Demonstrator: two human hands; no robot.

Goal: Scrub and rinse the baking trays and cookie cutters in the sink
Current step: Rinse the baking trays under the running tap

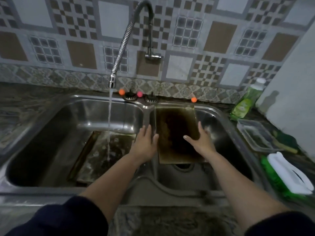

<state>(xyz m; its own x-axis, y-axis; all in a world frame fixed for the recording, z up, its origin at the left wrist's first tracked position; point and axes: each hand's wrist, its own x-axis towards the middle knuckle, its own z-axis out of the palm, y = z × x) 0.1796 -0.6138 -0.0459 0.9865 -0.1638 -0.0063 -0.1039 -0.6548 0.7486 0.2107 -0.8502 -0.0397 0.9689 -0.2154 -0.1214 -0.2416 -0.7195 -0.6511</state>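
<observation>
A dark, stained baking tray (175, 128) leans tilted in the right basin of the steel double sink (146, 186), its far edge up near the back rim. My left hand (144, 143) holds its left edge, thumb on the inside face. My right hand (201, 140) holds its right edge, thumb across the dark surface. A second tray (95, 155) lies flat in the left basin under the running water from the flexible tap (119, 53). No cookie cutters are visible.
A green dish soap bottle (245, 101) stands on the counter at the back right. In front of it sit a clear plastic container (255, 133), a green scrubbing pad (288, 140) and a green and white pack (288, 172). Two drain strainers (141, 97) rest on the back rim.
</observation>
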